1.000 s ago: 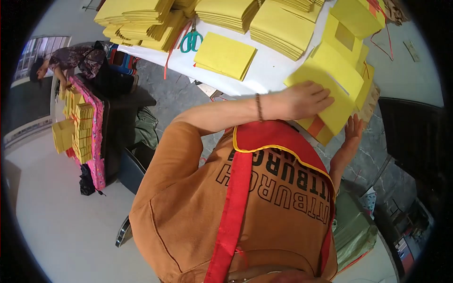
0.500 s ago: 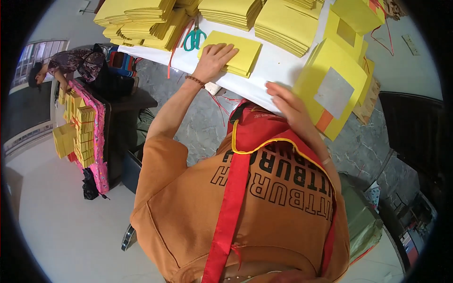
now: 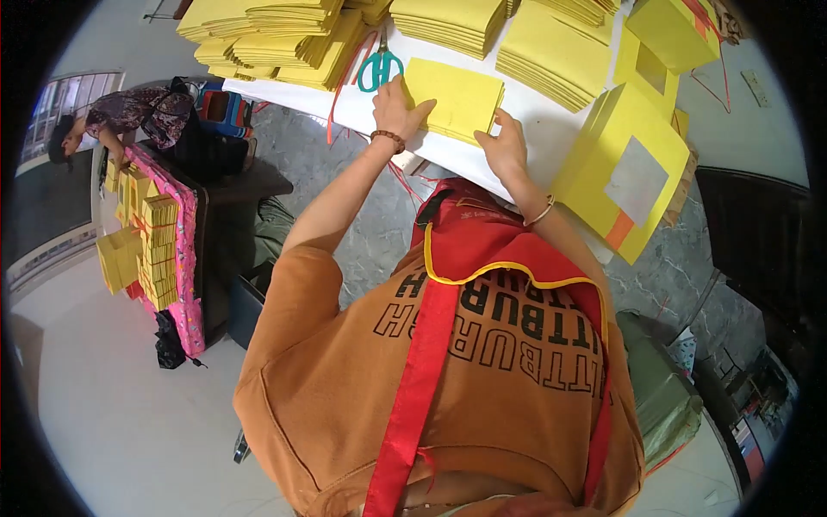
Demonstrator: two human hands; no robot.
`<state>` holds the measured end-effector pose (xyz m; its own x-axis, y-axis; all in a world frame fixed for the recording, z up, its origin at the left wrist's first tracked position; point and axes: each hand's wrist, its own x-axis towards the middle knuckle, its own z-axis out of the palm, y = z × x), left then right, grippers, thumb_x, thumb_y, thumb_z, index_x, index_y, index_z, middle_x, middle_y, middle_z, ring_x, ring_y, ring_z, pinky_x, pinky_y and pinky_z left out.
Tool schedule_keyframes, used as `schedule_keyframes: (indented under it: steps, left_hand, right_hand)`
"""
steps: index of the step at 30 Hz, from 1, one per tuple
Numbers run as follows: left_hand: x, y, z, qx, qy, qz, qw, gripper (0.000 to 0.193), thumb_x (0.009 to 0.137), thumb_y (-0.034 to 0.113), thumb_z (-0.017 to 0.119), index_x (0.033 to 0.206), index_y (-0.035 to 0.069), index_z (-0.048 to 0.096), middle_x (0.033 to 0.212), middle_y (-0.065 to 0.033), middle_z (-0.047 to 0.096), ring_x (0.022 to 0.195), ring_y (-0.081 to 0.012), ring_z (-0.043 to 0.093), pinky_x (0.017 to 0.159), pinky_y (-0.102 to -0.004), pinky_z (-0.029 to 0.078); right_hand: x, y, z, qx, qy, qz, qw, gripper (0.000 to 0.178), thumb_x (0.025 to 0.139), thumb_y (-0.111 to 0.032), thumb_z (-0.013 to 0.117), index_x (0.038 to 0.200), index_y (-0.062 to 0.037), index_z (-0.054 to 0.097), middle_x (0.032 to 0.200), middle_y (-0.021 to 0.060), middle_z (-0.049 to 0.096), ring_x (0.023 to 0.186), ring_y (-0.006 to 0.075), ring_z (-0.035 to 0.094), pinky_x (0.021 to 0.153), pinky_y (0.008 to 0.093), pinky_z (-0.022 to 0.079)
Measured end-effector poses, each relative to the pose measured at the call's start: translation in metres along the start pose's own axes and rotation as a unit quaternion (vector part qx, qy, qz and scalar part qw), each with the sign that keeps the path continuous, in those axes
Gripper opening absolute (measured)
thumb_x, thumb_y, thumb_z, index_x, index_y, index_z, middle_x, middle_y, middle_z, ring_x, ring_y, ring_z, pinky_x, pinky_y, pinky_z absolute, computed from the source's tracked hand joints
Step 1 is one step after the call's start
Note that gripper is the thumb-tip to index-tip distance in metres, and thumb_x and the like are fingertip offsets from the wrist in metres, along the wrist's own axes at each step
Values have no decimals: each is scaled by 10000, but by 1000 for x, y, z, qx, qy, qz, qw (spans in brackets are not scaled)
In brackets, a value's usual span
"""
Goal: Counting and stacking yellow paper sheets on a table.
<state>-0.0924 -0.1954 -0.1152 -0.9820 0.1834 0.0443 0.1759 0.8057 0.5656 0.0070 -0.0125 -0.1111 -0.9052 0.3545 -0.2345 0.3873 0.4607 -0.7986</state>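
Observation:
On the white-covered table, a small stack of flat yellow folded paper pieces, perhaps bags (image 3: 457, 96), lies in front of me. My left hand (image 3: 399, 110) is at its left edge, thumb spread away from the fingers and resting near the paper. At the right end, my right hand (image 3: 506, 148) touches the near right corner, with thumb and fingers apart. Neither hand is wrapped round the stack. Teal-handled scissors (image 3: 380, 69) lie just beyond my left hand.
Tall yellow stacks (image 3: 297, 43) line the table's far side, with another stack (image 3: 556, 56) to the right. A large yellow paper bag (image 3: 624, 177) with a grey window stands at the right. Red ribbon (image 3: 340, 99) hangs over the edge. Another person (image 3: 142, 116) bends over a pink-covered table (image 3: 183, 250).
My left hand has slid off the top of the stack to its left edge. My right hand has come forward from the table edge to the stack's right corner.

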Motion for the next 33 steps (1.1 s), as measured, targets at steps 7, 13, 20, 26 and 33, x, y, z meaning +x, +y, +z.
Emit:
schedule_keyframes:
  steps: [7, 13, 20, 26, 33]
  left_hand:
    - [13, -8, -2, -54, 16, 8, 998, 770, 606, 313, 807, 1188, -20, 429, 1132, -235, 475, 1019, -359, 493, 883, -409, 420]
    - [35, -33, -8, -341, -141, -180, 912, 700, 615, 229, 821, 1133, -79, 466, 1008, -167, 609, 862, -233, 613, 767, -302, 488]
    - [11, -6, -40, -501, -276, -57, 819, 443, 762, 24, 678, 1167, -21, 507, 1049, -92, 618, 923, -162, 604, 815, -276, 482]
    - [27, -14, -36, -419, -355, -5, 835, 460, 757, 9, 682, 1163, 15, 466, 1005, -47, 613, 891, -110, 578, 769, -251, 466]
    - [30, -26, -11, -375, -310, 95, 869, 518, 759, -13, 652, 1206, 14, 393, 1019, -77, 576, 953, -144, 550, 824, -270, 451]
  right_hand:
    - [-4, -12, -2, -6, 14, 6, 1000, 690, 707, -111, 662, 1324, -89, 353, 1192, 153, 494, 1107, 304, 489, 903, 400, 422]
    - [-4, -3, 4, 21, 18, -22, 999, 699, 691, -77, 638, 1330, -88, 356, 1184, 160, 490, 1087, 303, 500, 871, 383, 443]
    - [-6, -1, 1, 208, 96, -47, 972, 932, 671, -22, 614, 1439, -75, 89, 1186, 197, 472, 1049, 287, 510, 879, 361, 436]
    - [-2, 8, -6, 342, -10, -44, 939, 694, 729, 31, 562, 1359, -25, 276, 1145, 114, 522, 1022, 187, 517, 847, 298, 436]
    - [0, 12, 5, 308, -6, -23, 951, 459, 750, 5, 557, 1200, -11, 463, 1108, 70, 554, 1014, 150, 523, 858, 269, 428]
